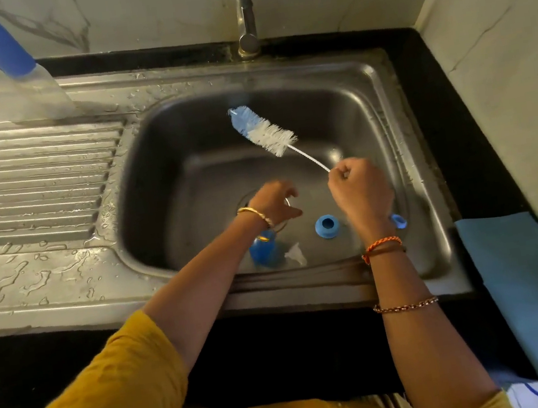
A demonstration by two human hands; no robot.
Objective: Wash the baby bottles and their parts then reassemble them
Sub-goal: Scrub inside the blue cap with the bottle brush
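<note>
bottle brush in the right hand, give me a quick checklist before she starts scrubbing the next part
1. Brush held firmly: ok. The right hand grips the wire handle of the bottle brush, bristles raised over the sink.
2. Part ready in the other hand: cannot tell. The left hand is low by the drain, blurred, fingers curled; whether it holds anything is unclear.
3. Parts within reach: ok. A blue ring, a blue cap and a clear nipple lie on the sink floor.
4. Water running: not ok. No stream shows under the tap.
5. Finished bottles out of the way: ok. Two capped bottles stand on the drainboard.
</note>
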